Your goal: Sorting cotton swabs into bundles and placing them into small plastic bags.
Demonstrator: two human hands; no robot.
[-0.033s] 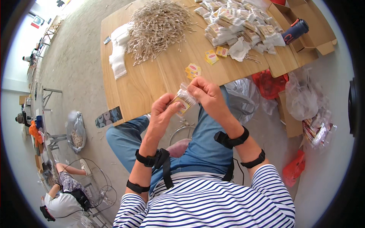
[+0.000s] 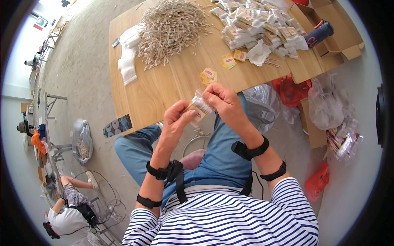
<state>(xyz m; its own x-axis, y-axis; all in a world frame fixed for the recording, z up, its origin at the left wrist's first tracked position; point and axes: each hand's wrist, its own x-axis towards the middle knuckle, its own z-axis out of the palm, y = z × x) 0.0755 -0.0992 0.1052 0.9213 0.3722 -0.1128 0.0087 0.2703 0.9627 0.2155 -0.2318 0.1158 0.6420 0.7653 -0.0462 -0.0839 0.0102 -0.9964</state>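
Observation:
A small clear plastic bag of cotton swabs (image 2: 200,110) with a yellow card inside is between my hands, over my lap by the table's near edge. My left hand (image 2: 175,119) grips its lower side, thumb across the front. My right hand (image 2: 223,103) pinches the upper end of the bag. Just beyond the bag, several yellow cards (image 2: 208,76) lie on the wooden table (image 2: 164,92). A big heap of loose cotton swabs (image 2: 172,30) covers the far left, next to a stack of flat white bags (image 2: 127,69).
Filled swab packets (image 2: 256,24) pile up at the far right, near a dark bottle (image 2: 320,33) and an open cardboard box (image 2: 342,24). More yellow cards (image 2: 228,61) lie before them. Red and clear plastic bags (image 2: 324,104) crowd the right side. A person (image 2: 74,217) sits at lower left.

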